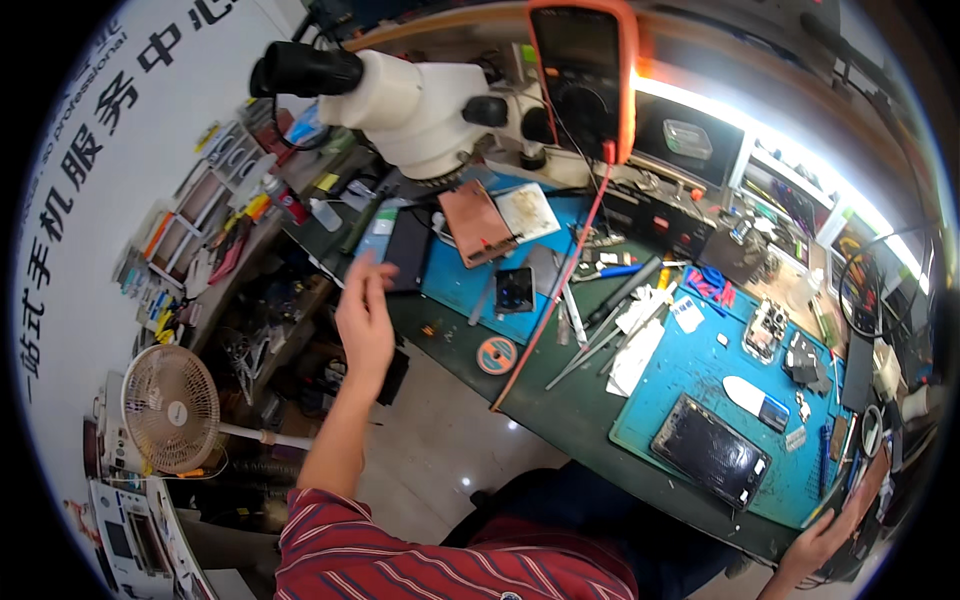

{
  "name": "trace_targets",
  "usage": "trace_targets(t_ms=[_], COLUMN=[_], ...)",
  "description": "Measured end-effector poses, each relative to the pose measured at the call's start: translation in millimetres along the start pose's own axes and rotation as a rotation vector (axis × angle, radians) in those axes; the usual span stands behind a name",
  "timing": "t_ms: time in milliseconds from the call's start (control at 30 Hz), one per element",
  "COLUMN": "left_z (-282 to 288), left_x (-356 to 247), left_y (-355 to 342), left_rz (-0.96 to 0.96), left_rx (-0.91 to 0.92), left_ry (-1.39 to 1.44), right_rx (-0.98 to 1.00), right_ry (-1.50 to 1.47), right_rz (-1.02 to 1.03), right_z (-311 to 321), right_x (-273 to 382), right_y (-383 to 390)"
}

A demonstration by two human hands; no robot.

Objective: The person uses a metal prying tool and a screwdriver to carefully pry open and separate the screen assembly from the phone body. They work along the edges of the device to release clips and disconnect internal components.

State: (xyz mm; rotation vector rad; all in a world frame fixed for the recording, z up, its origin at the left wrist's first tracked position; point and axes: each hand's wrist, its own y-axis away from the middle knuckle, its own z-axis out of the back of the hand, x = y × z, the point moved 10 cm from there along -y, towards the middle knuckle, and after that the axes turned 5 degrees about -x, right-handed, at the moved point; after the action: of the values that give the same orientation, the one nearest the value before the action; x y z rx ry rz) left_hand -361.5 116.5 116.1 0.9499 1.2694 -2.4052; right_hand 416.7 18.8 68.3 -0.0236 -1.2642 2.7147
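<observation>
My left hand (365, 310) is raised at the bench's left edge, beside a dark flat panel (410, 250) and a blue-and-white packet (378, 232). Its fingers are slightly bent and apart, with nothing seen in them. At the far right, my right hand (838, 520) stretches its fingers along the edge of the bench, by several slim tools, and seems to hold nothing. A black phone or small tablet (710, 450) lies on the right blue mat (640, 415), left of that hand. Behind it rests a white-and-blue pointed pry tool (755, 402).
A white microscope (420, 110) and an orange-framed multimeter (582, 80) stand at the back. A red cable (560, 290) crosses the bench. Tweezers (580, 355) and a round solder or wire spool (496, 355) lie mid-bench. A fan (172, 410) stands at left.
</observation>
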Motion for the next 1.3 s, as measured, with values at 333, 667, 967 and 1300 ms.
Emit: trace_targets(t_ms=[333, 667, 967, 1300], left_z=[-27, 79, 64, -39], left_x=[160, 67, -105, -279], left_y=[-144, -47, 172, 341], left_rz=[-0.017, -0.131, -0.397, -0.751], left_rx=[0.377, 0.169, 0.418, 0.953], left_ry=[-0.796, -0.360, 0.195, 0.690], right_rx=[-0.114, -0.220, -0.047, 0.231], right_ry=[-0.245, -0.415, -1.040, -1.372], right_rz=[-0.047, -0.213, -0.221, -0.881], right_z=[-12, -3, 84, 67], right_x=[-55, -42, 202, 243], right_y=[28, 38, 82, 160])
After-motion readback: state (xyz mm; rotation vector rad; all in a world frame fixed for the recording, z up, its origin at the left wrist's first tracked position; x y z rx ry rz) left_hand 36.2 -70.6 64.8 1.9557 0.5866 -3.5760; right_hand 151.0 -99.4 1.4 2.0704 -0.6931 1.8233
